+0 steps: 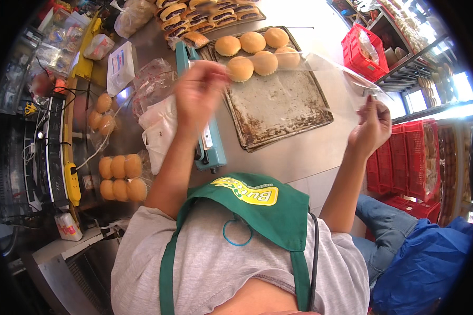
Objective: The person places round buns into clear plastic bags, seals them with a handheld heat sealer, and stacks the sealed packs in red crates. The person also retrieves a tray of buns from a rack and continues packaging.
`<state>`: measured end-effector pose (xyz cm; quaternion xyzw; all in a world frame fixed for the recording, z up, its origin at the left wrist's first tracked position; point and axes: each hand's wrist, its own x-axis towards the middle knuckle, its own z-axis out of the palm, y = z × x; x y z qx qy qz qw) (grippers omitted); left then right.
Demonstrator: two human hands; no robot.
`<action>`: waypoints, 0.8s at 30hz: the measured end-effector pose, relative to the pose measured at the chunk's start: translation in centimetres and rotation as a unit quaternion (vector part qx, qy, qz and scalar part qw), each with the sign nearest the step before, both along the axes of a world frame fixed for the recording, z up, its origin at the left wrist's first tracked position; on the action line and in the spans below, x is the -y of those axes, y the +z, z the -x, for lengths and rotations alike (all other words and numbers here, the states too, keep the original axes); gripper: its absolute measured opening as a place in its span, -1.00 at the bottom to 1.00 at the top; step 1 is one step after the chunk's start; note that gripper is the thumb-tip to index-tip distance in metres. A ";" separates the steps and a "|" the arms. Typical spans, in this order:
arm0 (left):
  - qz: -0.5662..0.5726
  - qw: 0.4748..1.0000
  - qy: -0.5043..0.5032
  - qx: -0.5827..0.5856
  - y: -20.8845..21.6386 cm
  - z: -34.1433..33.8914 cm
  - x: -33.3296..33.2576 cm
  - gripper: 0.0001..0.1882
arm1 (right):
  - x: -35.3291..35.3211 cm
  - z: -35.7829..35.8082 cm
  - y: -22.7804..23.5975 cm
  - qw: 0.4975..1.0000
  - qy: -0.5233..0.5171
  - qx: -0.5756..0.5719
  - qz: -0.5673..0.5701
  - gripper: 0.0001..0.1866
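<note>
My right hand (372, 125) pinches one end of a clear plastic bag (328, 65), raised over the right side of a worn metal baking tray (278, 107). The thin film stretches leftward above the tray. My left hand (201, 90) is up over a teal bar-shaped heat sealer (211, 140), smeared by motion, so its grip on the film cannot be made out. Several round golden buns (265, 63) sit at the tray's far end, the nearer ones partly seen through the film. The tray's near half is bare, stained metal.
Filled rolls (197, 21) crowd a tray at the back. Bagged buns (122, 176) lie on the left, near a yellow power strip (72, 184) and cables. White plastic bags (160, 128) lie beside the sealer. Red crates (404, 160) stand at right.
</note>
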<state>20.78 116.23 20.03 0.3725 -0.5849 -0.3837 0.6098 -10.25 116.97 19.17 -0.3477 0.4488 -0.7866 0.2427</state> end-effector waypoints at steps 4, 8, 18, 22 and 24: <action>-0.133 0.969 -0.194 0.078 -0.5 8.2 -1.9 -0.64 | -3.3 -5.6 -1.9 0.917 0.355 0.032 -0.181 -0.87; -0.100 0.951 -0.215 0.197 -2.2 10.1 -2.2 -0.74 | -4.5 -5.6 -3.2 0.859 0.439 0.233 -0.125 -0.81; -0.127 0.987 0.005 0.099 -2.9 8.9 3.3 -0.82 | -4.4 -1.2 -5.6 0.932 -0.003 -0.322 -0.166 -0.90; 0.041 0.944 -0.116 0.305 -2.9 11.3 1.5 -0.86 | -5.8 -2.5 -4.2 0.758 -0.028 -0.650 -0.050 -0.83; 0.086 0.940 -0.159 0.289 -2.7 12.9 0.5 -0.80 | -5.3 -2.3 -4.1 0.673 0.026 -0.727 -0.131 -0.88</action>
